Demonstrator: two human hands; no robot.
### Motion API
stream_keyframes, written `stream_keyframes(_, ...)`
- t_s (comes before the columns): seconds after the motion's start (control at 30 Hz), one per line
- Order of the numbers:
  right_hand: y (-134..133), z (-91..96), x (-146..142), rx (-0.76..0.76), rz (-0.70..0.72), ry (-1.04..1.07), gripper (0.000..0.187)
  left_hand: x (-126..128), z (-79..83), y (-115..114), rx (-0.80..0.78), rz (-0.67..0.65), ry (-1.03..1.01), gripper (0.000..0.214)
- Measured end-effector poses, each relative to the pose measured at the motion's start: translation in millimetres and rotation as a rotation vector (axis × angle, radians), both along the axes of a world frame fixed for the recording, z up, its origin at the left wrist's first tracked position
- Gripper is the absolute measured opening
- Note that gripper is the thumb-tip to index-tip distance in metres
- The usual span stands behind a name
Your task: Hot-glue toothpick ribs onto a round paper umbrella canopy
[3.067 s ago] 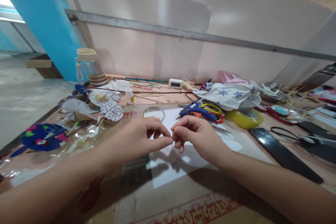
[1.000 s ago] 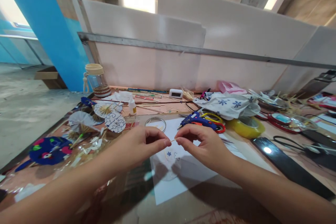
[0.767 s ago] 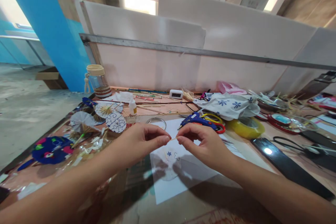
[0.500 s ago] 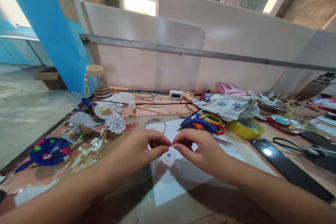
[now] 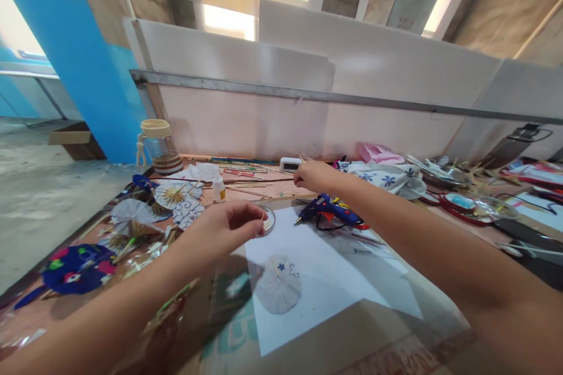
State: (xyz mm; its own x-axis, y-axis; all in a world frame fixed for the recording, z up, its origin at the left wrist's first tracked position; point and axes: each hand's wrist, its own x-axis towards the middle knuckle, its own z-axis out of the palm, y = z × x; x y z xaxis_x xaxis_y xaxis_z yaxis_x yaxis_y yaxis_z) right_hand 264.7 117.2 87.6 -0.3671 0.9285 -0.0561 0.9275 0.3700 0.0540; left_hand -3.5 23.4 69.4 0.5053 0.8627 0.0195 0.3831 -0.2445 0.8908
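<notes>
My left hand point(image 5: 240, 222) is closed in a pinch on a short thin wooden stick point(image 5: 264, 218), just over the rim of a small round dish point(image 5: 271, 222). Farther forward, my right hand point(image 5: 313, 177) reaches to the back of the table, beside a small white digital timer point(image 5: 289, 164). Its fingers are curled together, and what they hold, if anything, is hidden. Between my arms a round pleated paper disc point(image 5: 278, 293) with a blue flower lies on white paper point(image 5: 325, 287). A blue glue gun point(image 5: 328, 210) lies under my right forearm.
Paper fans point(image 5: 187, 214) and a dark blue patterned fan point(image 5: 79, 268) lie at left. A small glue bottle point(image 5: 219, 189) and a glass jar point(image 5: 162, 149) stand behind them. Patterned cloth point(image 5: 389, 179) lies at back right. A partition wall point(image 5: 220, 111) borders the table's back.
My hands have parted from their shared pinch above the disc. The right has moved forward to the back of the table; the left has drawn slightly left. The view has shifted a little.
</notes>
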Motion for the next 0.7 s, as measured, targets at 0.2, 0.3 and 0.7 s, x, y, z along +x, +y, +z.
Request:
stream_keyframes(0.2,36.1,-26.6,-20.6,-0.139,0.02,-0.179,0.038,-6.3,2.5,11.0,-0.06,0.004,-0.123,0.048)
stream_keyframes(0.3,42.7,-32.4,-27.3,-0.192,0.021,-0.23,0.038,-8.4,2.7,12.2,-0.078,0.039,-0.194,0.047)
stream_keyframes(0.7,50.6,-26.5,-27.7,-0.29,-0.021,-0.005,0.038,-6.6,3.1,10.7,-0.124,0.081,-0.276,0.044)
